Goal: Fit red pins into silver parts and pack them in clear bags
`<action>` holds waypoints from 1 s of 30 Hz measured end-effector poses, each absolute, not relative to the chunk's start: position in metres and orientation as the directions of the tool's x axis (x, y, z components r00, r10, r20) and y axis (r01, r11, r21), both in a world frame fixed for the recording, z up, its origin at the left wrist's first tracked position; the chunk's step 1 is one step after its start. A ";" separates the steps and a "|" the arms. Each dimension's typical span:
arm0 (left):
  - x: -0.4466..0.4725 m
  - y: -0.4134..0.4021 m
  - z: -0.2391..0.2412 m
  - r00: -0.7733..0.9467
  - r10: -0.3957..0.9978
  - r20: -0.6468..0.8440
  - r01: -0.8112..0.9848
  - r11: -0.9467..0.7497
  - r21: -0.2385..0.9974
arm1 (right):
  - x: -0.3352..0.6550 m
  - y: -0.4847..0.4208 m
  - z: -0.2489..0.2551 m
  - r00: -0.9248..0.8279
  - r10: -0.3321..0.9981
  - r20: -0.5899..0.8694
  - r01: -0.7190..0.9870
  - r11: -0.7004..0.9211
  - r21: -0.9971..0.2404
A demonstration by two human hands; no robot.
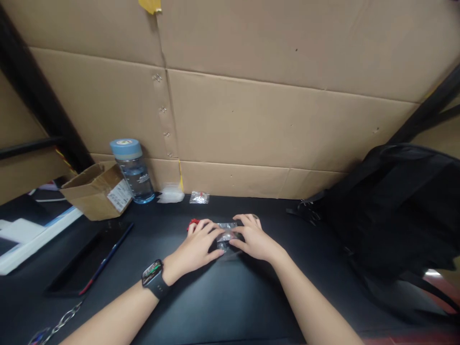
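Note:
A small clear plastic bag (226, 235) lies on the black tabletop between my hands, its surface shiny and its contents hard to make out. My left hand (200, 243) rests over its left side with fingers spread, thumb and index fingertips touching the plastic. From the right, my right hand (253, 238) reaches onto the bag with thumb and index apart, the other fingers bent forward. A red object (193, 223) shows just beyond my left fingers, partly hidden by them. A dark smartwatch (153, 275) is on my left wrist.
Behind the hands lie a small clear packet (199, 197) and a stack of white plastic bags (171, 194). To the left stand a water bottle (135, 175), an open cardboard box (95, 194) and a dark tablet (89, 261). A black backpack (391, 211) fills the right; cardboard (251, 129) walls the back.

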State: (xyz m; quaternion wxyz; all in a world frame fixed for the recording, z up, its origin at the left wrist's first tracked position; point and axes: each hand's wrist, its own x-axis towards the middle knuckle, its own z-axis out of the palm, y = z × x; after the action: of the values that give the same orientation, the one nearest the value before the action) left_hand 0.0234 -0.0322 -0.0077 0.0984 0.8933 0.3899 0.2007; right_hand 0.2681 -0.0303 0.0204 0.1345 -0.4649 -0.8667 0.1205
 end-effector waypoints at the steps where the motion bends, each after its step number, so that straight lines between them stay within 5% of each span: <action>1: 0.022 -0.033 -0.006 0.623 0.734 0.269 0.645 -0.677 0.354 | 0.270 -0.030 0.022 -0.538 0.834 0.121 0.766 0.543 -0.344; 7: 0.019 -0.037 -0.005 0.610 0.746 0.267 0.608 -0.656 0.447 | 0.275 -0.030 0.028 -0.569 0.820 0.068 0.731 0.542 -0.415; 14: 0.019 -0.038 -0.004 0.630 0.739 0.240 0.595 -0.657 0.464 | 0.267 -0.034 0.025 -0.574 0.805 0.154 0.737 0.589 -0.331; 25: 0.023 -0.045 0.003 0.529 0.770 0.357 0.652 -0.638 0.410 | 0.263 -0.016 0.011 -0.355 0.912 0.204 0.836 0.408 -0.367; 30: 0.020 -0.044 -0.003 0.636 0.719 0.280 0.623 -0.693 0.364 | 0.260 -0.013 0.007 -0.305 0.923 0.236 0.855 0.375 -0.358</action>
State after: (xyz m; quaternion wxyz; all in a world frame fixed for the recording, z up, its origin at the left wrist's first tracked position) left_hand 0.0200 -0.0440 -0.0032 0.1175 0.8969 0.3739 0.2049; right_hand 0.2604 -0.0127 0.0072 0.2036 -0.5530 -0.8037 0.0828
